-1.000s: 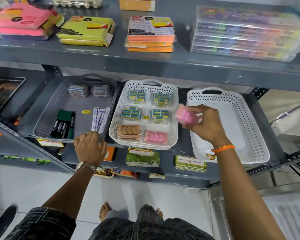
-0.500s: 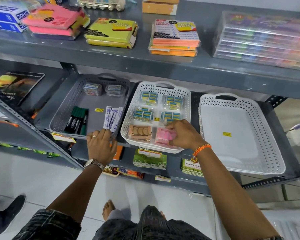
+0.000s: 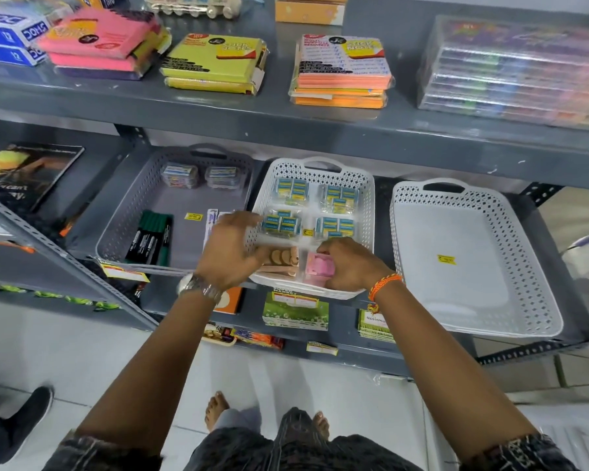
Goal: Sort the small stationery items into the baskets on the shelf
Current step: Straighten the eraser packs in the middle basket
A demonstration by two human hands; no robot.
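A person's right hand (image 3: 349, 265) grips a clear packet of pink erasers (image 3: 318, 268) at the near right corner of the white perforated plastic basket (image 3: 366, 205). The left hand (image 3: 230, 251), half a second ago at the grey perforated basket (image 3: 123, 215), now hovers blurred, fingers spread, over a packet of round brown pieces (image 3: 281, 258).

Grey metal shelf (image 3: 381, 185) carries grey basket (image 3: 123, 219), middle white basket (image 3: 366, 212), right white basket (image 3: 531, 266).
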